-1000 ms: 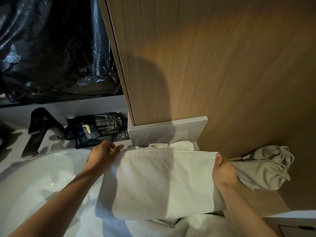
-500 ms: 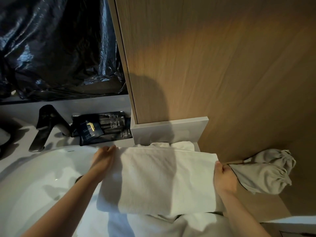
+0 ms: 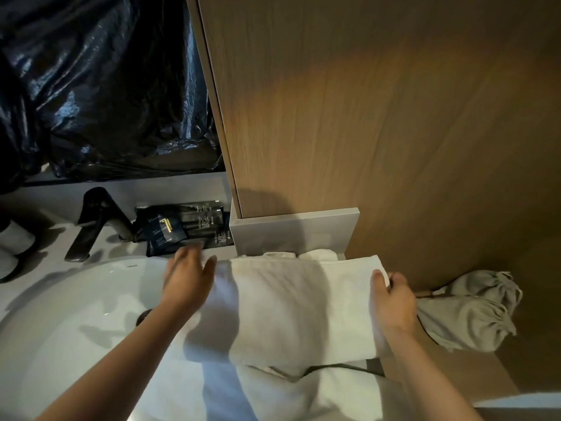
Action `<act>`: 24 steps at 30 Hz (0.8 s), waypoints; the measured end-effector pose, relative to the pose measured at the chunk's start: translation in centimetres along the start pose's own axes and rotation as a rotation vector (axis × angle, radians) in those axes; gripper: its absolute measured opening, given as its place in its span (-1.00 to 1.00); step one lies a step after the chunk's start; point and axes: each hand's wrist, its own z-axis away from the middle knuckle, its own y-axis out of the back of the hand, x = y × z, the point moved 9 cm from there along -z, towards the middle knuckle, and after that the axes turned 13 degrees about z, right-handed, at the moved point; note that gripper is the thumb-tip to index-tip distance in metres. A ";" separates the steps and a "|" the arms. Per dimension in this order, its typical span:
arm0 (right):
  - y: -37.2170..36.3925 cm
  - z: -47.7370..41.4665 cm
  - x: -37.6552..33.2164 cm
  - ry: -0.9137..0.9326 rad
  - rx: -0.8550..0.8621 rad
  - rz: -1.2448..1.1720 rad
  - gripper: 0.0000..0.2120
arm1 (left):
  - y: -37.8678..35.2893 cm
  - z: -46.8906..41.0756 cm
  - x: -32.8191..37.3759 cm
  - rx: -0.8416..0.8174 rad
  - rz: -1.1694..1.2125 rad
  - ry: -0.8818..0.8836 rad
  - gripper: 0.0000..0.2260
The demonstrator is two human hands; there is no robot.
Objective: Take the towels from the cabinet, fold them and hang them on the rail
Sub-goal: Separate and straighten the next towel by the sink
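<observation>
White rectangular terry towel mid-fold, pressed under flat-fingered left hand, edge pinched by right hand; squaring ends seemingly next.

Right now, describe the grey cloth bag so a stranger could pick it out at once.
Start at the tall wooden panel. At its foot, just right of the right hand gripping the folded white towel, lies the grey cloth bag. Unlike the towel, it is crumpled, with a gathered drawstring neck.
</observation>
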 end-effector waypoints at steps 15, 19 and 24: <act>6.0 2.8 -4.9 0.370 -0.111 -0.200 -0.86 | -12.2 4.3 19.0 -0.607 0.257 -0.351 -0.40; 7.3 3.6 -5.2 0.359 -0.096 -0.264 -0.78 | -12.3 3.8 20.2 -0.580 0.195 -0.443 -0.54; 7.7 4.0 -5.5 0.358 -0.084 -0.246 -0.76 | -10.6 3.1 21.2 -0.464 0.266 -0.556 -0.69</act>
